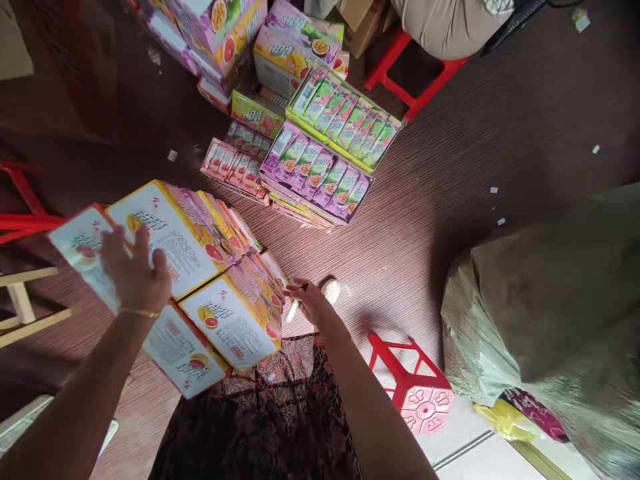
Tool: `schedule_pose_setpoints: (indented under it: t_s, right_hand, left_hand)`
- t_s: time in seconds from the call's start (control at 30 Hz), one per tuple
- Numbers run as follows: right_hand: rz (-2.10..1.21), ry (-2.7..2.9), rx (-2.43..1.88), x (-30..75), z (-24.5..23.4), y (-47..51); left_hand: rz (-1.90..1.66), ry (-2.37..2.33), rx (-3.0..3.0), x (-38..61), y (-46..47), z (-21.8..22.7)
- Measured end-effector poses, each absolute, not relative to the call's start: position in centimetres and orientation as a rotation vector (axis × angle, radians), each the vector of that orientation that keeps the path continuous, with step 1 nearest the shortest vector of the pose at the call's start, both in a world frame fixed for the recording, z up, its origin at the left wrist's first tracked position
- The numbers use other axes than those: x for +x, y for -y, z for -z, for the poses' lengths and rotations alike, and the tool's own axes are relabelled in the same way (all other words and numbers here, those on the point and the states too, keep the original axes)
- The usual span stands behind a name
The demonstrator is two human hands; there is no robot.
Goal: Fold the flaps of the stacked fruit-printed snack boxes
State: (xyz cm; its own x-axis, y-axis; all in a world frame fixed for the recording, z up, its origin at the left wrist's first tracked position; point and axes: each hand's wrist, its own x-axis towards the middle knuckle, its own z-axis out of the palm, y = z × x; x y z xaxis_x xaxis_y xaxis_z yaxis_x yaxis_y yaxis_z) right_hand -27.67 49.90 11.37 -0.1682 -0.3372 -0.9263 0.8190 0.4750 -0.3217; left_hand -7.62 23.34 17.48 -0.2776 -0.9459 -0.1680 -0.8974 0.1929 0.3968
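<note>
**Two hands at a stack of fruit-drink cartons**

Nearest the camera is a dark patterned garment (260, 413) over the person's lap, and both forearms reach forward above it. The left hand (134, 270) lies flat with its fingers spread on the top face of the stack of flat printed cartons (200, 280), pressing rather than gripping. The right hand (311, 301) sits at the stack's right end, fingers loosely curled and touching the carton edges; whether it pinches anything I cannot tell. A small pale object (330, 289) lies on the floor just beyond that hand.

The stack rests above the lap, tilted, with its long axis running from upper left to lower right. It lies directly under the left hand and to the left of the right hand, so the left hand is the nearer. The cartons are white and yellow with pink edges, grapefruit pictures and blocks of small print.

To the right stand a red plastic stool (415, 387) and a big bulging translucent sack (545, 313). Farther off on the brown floor (475, 153) are trays of pink and green drink packs (320, 167), then full printed cases (285, 53), and another person's seat on a second red stool (415, 80).
</note>
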Motion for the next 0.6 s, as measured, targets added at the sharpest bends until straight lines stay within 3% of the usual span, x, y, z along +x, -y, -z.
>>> schedule_pose_setpoints:
  t_s: [0.3, 0.6]
  right_hand:
    - [1.18, -1.245, 0.62, -27.0, -11.8, -50.6]
    - [1.12, -1.236, 0.492, -23.8, -11.2, -49.3]
  left_hand:
    - [0.5, 2.462, 1.86, -14.1, -23.1, -13.1]
    - [0.382, 2.408, 1.84, -14.4, -22.3, -14.2]
